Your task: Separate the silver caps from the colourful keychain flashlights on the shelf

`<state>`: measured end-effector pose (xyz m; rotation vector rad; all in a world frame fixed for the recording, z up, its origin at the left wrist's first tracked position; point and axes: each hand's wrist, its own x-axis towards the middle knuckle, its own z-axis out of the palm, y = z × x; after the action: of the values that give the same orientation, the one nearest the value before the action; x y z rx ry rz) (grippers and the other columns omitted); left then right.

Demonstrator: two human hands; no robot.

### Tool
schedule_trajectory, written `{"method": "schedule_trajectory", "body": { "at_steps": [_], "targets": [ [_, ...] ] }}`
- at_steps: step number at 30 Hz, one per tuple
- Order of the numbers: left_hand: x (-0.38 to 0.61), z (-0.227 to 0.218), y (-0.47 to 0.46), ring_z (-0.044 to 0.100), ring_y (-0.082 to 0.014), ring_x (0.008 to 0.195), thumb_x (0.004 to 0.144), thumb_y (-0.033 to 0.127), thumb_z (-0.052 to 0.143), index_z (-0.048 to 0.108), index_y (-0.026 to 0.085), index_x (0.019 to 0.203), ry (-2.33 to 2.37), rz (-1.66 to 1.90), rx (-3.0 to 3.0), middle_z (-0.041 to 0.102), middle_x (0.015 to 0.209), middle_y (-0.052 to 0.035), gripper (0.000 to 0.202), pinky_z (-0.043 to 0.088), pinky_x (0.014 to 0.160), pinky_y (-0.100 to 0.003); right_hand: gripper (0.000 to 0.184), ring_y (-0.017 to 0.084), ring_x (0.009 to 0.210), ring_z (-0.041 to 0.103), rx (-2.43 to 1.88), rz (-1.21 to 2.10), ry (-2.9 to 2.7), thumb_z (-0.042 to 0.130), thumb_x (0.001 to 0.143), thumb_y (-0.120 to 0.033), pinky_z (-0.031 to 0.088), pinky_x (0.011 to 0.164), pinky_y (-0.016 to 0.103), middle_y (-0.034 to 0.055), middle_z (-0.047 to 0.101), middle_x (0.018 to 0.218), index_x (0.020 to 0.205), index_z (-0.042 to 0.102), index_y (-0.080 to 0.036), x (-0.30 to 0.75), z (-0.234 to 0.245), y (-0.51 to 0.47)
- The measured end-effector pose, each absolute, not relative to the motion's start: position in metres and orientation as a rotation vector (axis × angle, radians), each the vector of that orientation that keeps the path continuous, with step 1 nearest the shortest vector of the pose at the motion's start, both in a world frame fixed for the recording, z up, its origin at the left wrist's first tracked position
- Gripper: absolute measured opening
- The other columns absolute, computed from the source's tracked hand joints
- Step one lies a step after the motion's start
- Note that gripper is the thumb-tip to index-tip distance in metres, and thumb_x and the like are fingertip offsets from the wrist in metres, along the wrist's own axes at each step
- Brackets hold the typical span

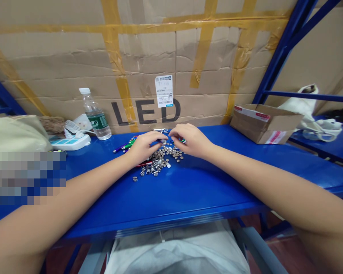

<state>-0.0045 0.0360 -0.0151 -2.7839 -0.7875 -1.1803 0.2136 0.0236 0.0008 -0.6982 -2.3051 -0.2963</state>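
Both my hands meet over a pile of small silver metal parts (160,160) on the blue shelf top (188,190). My left hand (144,146) has its fingers pinched together on a small silvery piece held between the two hands. My right hand (188,140) pinches toward the same spot, fingertips closed. What each pinch holds is too small to name. Several coloured pen-like sticks (125,146) lie just left of and under my left hand.
A water bottle (95,114) and a white power strip (70,141) stand at the left. An open cardboard box (264,122) sits at the right. A large "LED" carton (148,76) forms the back wall. A white bag (305,102) lies on the neighbouring shelf.
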Motion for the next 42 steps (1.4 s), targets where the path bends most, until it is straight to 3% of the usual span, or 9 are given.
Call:
{"method": "schedule_trajectory", "body": {
  "at_steps": [9,17,22,25,32,42],
  "targets": [
    [0.001,-0.015,0.032,0.064,-0.0174,0.100,0.093,0.024,0.047,0.064,0.019,0.106,-1.147,-1.139,-2.804,0.070,0.109,-0.0044,0.022,0.050,0.092,-0.032,0.011,0.017,0.083,0.058,-0.578,0.062,-2.740,0.059,0.083,-0.019,0.042,0.077,0.030,0.0044,0.066,0.084,0.087,0.069,-0.018,0.215,-0.005,0.030],
    [0.000,-0.017,0.035,0.064,-0.0179,0.102,0.092,0.024,0.048,0.065,0.018,0.104,-1.111,-1.121,-2.839,0.070,0.110,-0.0046,0.022,0.049,0.094,-0.033,0.017,0.017,0.087,0.058,-0.541,0.084,-2.820,0.057,0.084,-0.014,0.043,0.080,0.030,0.0059,0.067,0.089,0.094,0.071,-0.017,0.206,-0.015,0.030],
    [0.000,-0.019,0.036,0.063,-0.0177,0.103,0.091,0.023,0.049,0.064,0.019,0.106,-1.125,-1.102,-2.853,0.070,0.112,-0.0036,0.022,0.047,0.093,-0.031,0.013,0.015,0.075,0.056,-0.645,-0.013,-2.686,0.056,0.083,-0.017,0.041,0.071,0.028,0.0044,0.064,0.080,0.086,0.069,-0.016,0.204,-0.016,0.032],
    [0.000,-0.020,0.036,0.064,-0.0179,0.097,0.091,0.024,0.051,0.065,0.020,0.106,-1.139,-1.027,-2.872,0.071,0.106,-0.0019,0.020,0.048,0.086,-0.029,0.014,0.014,0.070,0.053,-0.755,-0.076,-2.423,0.056,0.085,-0.022,0.038,0.067,0.026,0.0034,0.061,0.076,0.088,0.068,-0.015,0.207,-0.011,0.032],
    [-0.001,-0.019,0.034,0.063,-0.0157,0.078,0.091,0.028,0.055,0.066,0.020,0.106,-1.111,-0.912,-2.904,0.072,0.092,0.0002,0.020,0.044,0.071,-0.025,0.012,0.014,0.071,0.053,-0.748,-0.160,-2.248,0.058,0.084,-0.024,0.038,0.067,0.026,0.0030,0.060,0.076,0.088,0.067,-0.016,0.211,-0.006,0.030],
    [0.000,-0.020,0.035,0.057,-0.0140,0.066,0.091,0.033,0.055,0.067,0.019,0.101,-1.106,-0.864,-2.935,0.068,0.075,0.0018,0.021,0.038,0.061,-0.024,0.019,0.018,0.080,0.057,-0.702,-0.471,-2.378,0.050,0.091,-0.024,0.032,0.070,0.030,0.0058,0.065,0.082,0.089,0.069,-0.018,0.214,-0.005,0.032]
  ]
}}
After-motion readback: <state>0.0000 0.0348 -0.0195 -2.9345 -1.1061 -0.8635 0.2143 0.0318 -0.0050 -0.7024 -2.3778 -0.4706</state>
